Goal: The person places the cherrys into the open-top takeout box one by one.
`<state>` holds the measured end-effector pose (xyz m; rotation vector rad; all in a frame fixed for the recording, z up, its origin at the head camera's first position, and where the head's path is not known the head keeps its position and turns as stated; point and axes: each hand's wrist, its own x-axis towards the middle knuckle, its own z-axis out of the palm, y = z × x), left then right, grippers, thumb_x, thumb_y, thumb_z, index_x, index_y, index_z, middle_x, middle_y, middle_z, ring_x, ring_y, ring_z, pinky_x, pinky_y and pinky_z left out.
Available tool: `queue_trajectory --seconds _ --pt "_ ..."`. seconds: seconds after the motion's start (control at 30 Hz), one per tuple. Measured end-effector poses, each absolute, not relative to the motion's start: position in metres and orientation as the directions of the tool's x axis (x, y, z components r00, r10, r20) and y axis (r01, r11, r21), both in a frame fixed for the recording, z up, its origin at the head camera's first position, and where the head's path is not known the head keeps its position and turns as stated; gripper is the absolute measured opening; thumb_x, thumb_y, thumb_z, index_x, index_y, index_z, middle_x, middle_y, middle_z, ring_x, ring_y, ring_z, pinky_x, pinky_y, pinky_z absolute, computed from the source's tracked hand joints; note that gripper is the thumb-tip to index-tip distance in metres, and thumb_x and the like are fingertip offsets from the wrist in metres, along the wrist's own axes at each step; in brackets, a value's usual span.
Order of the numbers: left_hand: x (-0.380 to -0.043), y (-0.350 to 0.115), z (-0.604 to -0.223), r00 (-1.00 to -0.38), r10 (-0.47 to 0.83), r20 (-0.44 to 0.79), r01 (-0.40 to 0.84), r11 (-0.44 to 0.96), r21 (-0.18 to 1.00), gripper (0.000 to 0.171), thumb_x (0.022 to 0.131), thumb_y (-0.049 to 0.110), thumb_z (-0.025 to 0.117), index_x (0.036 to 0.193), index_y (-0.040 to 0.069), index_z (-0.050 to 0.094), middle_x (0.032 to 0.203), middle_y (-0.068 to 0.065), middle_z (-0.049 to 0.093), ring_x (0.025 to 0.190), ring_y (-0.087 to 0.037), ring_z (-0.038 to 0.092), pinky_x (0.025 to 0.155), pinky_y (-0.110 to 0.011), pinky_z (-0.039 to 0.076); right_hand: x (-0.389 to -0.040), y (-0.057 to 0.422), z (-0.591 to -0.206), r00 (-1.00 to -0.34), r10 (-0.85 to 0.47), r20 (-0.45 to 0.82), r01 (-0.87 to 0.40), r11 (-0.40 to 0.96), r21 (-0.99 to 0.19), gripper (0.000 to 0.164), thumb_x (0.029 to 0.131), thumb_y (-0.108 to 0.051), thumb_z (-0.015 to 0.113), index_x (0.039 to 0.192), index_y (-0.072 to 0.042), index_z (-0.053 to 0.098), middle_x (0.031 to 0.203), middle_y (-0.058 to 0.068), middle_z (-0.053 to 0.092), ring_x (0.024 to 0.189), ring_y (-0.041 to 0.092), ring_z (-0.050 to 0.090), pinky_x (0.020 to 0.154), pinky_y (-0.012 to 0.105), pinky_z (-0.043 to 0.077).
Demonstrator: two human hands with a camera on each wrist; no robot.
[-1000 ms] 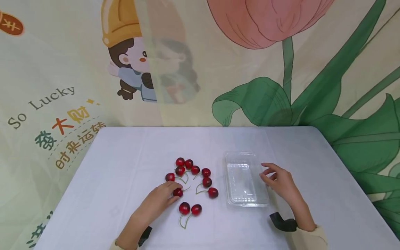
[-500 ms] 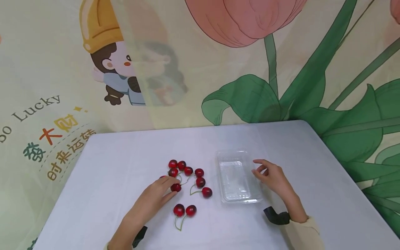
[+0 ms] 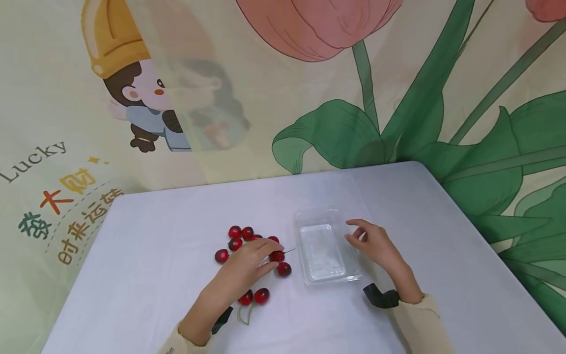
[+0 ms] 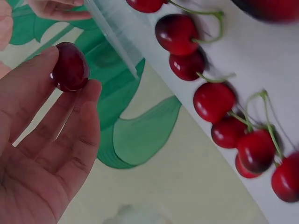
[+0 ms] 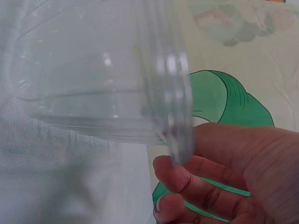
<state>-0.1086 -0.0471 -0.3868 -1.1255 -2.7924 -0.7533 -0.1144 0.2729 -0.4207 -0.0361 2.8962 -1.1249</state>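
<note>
- I see a wall [image 3: 252,167] with a big pink flower [image 3: 327,24].
- In front is a white surface [image 3: 155,250].
- A clear plastic box [image 3: 322,251] lies flat on it.
- The right grip [image 3: 372,243] is a bit apart, at the box's edge.
- The left grip [image 3: 248,259] pinches one red cherry [image 4: 71,67], left of the box, near other cherries [image 3: 235,231].

On the table [image 3: 389,196], several cherries [image 3: 235,244] lie left of the container [image 3: 325,253].
</note>
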Motion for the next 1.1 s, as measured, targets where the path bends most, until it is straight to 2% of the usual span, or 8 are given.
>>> queue_trajectory --seconds 0.2,0.4,0.57,0.83,1.1 --pt "-0.111 -0.023 -0.385 -0.673 0.708 0.216 0.718 0.555 0.420 0.030 0.086 0.014 0.075 0.114 0.010 0.067 0.112 -0.006 0.068 0.100 -0.019 0.066 0.085 -0.032 0.056 -0.115 0.272 -0.420 -0.999 -0.042 -0.016 -0.020 0.735 -0.678 0.040 0.091 -0.011 0.068 0.126 0.005 0.058 0.082 0.008 0.061 0.068 0.017 0.051 0.054 0.023 0.044" --pt "-0.113 0.003 -0.379 -0.586 0.771 0.249 0.797 0.494 0.349 0.028 0.087 0.016 0.075 0.113 0.011 0.068 0.110 -0.005 0.069 0.101 -0.019 0.066 0.087 -0.030 0.055 -0.116 0.271 -0.421 -0.999 -0.031 -0.033 0.000 0.733 -0.680 0.040 0.091 -0.011 0.068 0.127 0.004 0.058 0.083 0.008 0.061 0.068 0.018 0.051 0.055 0.024 0.045" --pt "-0.115 0.023 -0.378 -0.542 0.807 0.235 0.829 0.468 0.306 0.028 0.087 0.019 0.075 0.113 0.011 0.069 0.110 -0.004 0.069 0.099 -0.018 0.067 0.087 -0.029 0.055 -0.115 0.270 -0.421 -0.999 -0.033 -0.038 0.002 0.732 -0.681 0.040 0.091 -0.011 0.068 0.127 0.004 0.058 0.083 0.009 0.061 0.068 0.018 0.051 0.056 0.024 0.047" --pt "-0.118 0.046 -0.384 -0.523 0.829 0.198 0.840 0.463 0.282 0.028 0.087 0.022 0.075 0.112 0.012 0.071 0.108 0.000 0.071 0.098 -0.015 0.067 0.090 -0.027 0.052 -0.115 0.268 -0.421 -0.998 -0.040 -0.043 0.000 0.730 -0.683 0.040 0.091 -0.012 0.068 0.127 0.003 0.058 0.083 0.008 0.061 0.068 0.017 0.052 0.057 0.025 0.047" --pt "-0.119 0.062 -0.396 -0.519 0.843 0.139 0.834 0.464 0.300 0.026 0.087 0.021 0.075 0.112 0.013 0.071 0.106 0.002 0.072 0.094 -0.009 0.066 0.086 -0.018 0.050 -0.113 0.266 -0.420 -0.999 -0.039 -0.030 -0.008 0.732 -0.681 0.040 0.091 -0.009 0.068 0.127 0.004 0.057 0.081 0.008 0.061 0.067 0.017 0.052 0.057 0.023 0.048"
